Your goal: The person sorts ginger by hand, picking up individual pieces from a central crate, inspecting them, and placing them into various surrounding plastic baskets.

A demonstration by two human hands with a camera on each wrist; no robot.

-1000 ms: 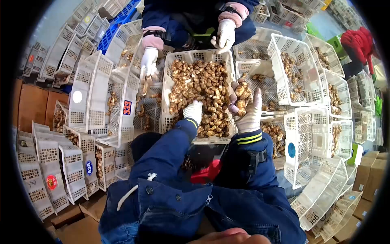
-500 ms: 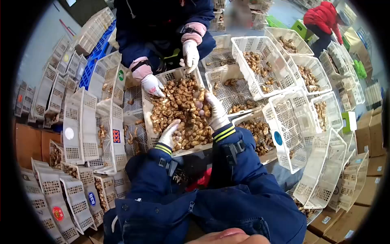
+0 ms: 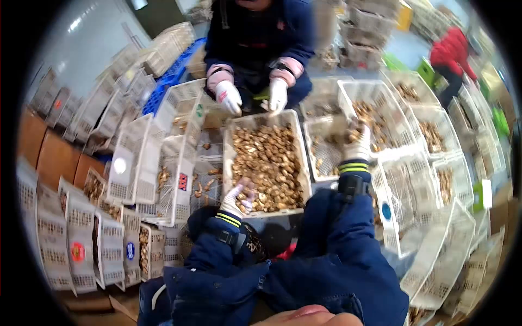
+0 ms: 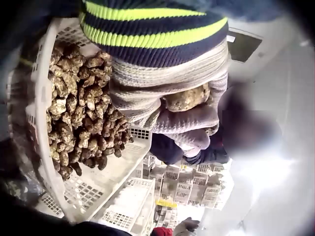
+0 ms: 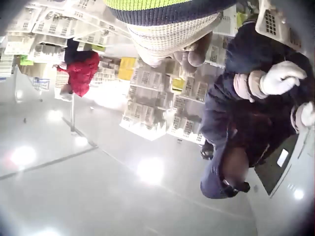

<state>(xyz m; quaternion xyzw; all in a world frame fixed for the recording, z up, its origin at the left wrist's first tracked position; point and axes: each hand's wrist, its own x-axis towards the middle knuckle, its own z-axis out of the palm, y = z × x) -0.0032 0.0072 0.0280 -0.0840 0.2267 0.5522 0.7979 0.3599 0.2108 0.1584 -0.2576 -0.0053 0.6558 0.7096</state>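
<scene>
A white crate (image 3: 305, 182) full of brown, knobbly tubers (image 3: 266, 163) stands in front of the person. The gloved left hand (image 3: 238, 196) is at its near left corner; in the left wrist view the fingers of this hand (image 4: 170, 101) curl round a tuber (image 4: 188, 98). Out to the right, the gloved right hand (image 3: 357, 142) is raised over the crates with its fingers bent round something brown and blurred, which looks like a tuber. The right wrist view shows bent fingers of the right hand (image 5: 170, 44) and hides most of what they hold.
Across the full crate sits another person (image 3: 261, 49), both gloved hands near its far edge. Partly filled crates (image 3: 321, 176) stand to the right, more crates (image 3: 128, 163) to the left. Someone in red (image 3: 450, 51) bends at the far right. Cardboard boxes (image 3: 57, 144) line the left side.
The right hand has moved from above the full crate out to the right. The left hand has drawn back to the near left corner. The other person's hands have pulled back from the tubers.
</scene>
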